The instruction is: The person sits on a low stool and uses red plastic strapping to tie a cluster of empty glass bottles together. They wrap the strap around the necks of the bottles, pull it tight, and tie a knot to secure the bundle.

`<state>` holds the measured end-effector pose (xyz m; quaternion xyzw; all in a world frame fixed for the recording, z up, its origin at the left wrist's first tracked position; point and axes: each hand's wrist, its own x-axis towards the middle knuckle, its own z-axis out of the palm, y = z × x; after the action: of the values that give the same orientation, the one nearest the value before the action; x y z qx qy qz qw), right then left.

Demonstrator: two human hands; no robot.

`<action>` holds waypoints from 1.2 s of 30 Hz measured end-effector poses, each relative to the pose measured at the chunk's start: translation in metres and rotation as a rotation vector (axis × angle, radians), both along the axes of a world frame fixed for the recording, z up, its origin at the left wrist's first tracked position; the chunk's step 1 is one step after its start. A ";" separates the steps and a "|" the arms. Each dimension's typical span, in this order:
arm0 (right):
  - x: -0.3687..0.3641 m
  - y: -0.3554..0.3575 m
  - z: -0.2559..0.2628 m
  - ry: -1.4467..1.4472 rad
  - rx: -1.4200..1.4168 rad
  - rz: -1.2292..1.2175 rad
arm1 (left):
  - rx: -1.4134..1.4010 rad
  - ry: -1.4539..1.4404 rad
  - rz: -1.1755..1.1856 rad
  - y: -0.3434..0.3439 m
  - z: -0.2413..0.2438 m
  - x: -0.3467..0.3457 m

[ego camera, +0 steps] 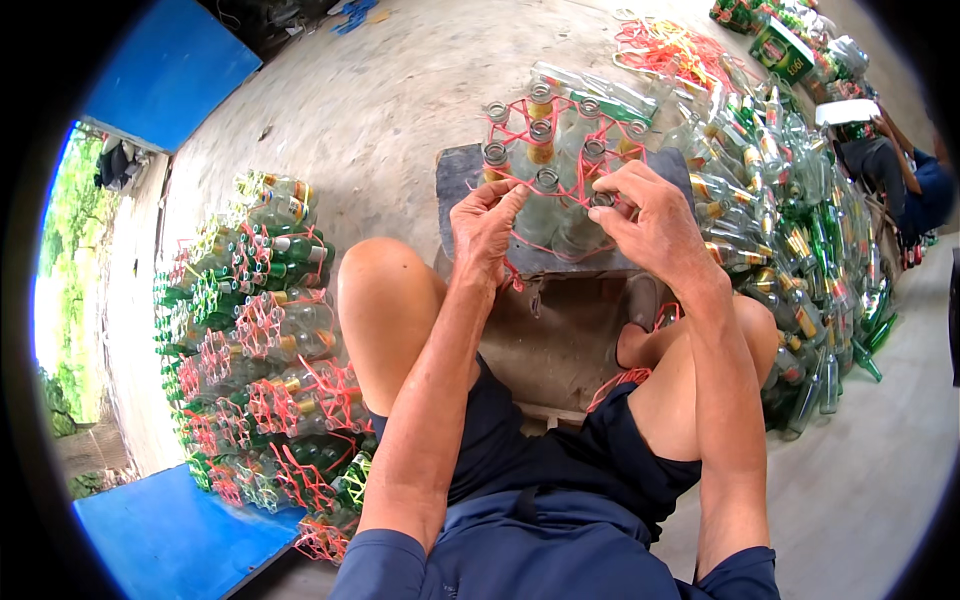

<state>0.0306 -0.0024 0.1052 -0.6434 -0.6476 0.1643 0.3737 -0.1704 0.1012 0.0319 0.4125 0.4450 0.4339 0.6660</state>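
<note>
Several clear glass bottles [536,217] stand upright in a group on a small dark stool-like table [461,180] between my knees. Red plastic twine [514,135] criss-crosses around their necks. My left hand [484,225] pinches the twine at the near left of the group, thumb against fingers. At the near right, my right hand [649,214] is curled around a bottle mouth [602,200], thumb and forefinger close to the twine; whether it grips anything is unclear. A knotted end of twine [514,279] hangs below the table's near edge.
Tied bundles of green and clear bottles [277,322] are stacked at left. A large heap of loose bottles [795,210] lies at right, with tangled red and yellow twine [671,52] beyond. A co-worker [919,180] sits at far right. Blue panels [172,67] stand at left.
</note>
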 end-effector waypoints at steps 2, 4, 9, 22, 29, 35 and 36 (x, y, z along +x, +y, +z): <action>-0.001 0.002 0.003 -0.030 -0.008 -0.027 | -0.036 0.005 -0.005 0.002 0.000 0.000; -0.001 0.007 0.001 -0.083 0.060 -0.046 | -0.081 0.008 -0.002 0.005 -0.002 0.001; -0.007 0.027 0.009 -0.239 0.208 -0.025 | -0.107 -0.013 0.001 0.009 -0.004 0.001; -0.009 0.108 0.015 -0.348 -0.234 0.388 | -0.046 0.031 0.068 0.011 -0.015 0.010; -0.020 0.117 0.037 -0.409 -0.472 0.475 | -0.078 0.081 0.090 0.013 -0.012 0.010; -0.024 0.117 0.042 -0.360 -0.647 0.435 | -0.044 0.084 0.156 0.015 -0.015 0.015; -0.032 0.115 0.053 -0.382 -0.693 0.411 | -0.039 0.087 0.161 0.015 -0.016 0.014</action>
<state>-0.0009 0.1122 0.1586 -0.6074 -0.7260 0.3210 -0.0308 -0.1563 0.1161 0.0162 0.3806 0.5139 0.4588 0.6168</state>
